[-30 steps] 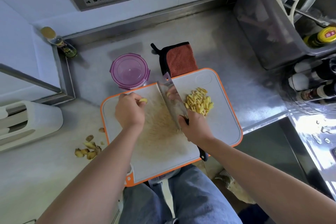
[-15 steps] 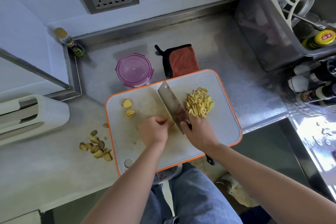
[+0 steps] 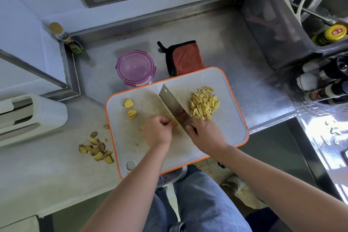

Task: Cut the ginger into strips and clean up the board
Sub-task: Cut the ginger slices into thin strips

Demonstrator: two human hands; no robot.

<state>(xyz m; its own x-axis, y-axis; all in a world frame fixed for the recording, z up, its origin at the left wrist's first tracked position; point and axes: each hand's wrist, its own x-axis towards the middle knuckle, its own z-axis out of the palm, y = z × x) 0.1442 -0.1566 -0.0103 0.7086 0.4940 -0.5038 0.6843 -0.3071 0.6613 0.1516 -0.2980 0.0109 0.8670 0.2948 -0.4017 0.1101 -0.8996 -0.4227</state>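
gripping the cleaver (image 3: 172, 104), the right hand (image 3: 207, 135) sits beside the left hand (image 3: 157, 134), which pinches ginger (image 3: 175, 123) against that cleaver; 2 slices (image 3: 128, 103) lie farther left on the board (image 3: 232, 128).

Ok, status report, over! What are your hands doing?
Right hand grips cleaver. Left hand holds ginger piece at the blade. Strips piled right, two slices waiting. Peelings off board.

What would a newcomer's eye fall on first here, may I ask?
A broad steel cleaver, gripped by the right hand, stands on the orange-rimmed white cutting board. Right of its blade lies a pile of yellow ginger strips; the left hand holds a ginger piece beside it.
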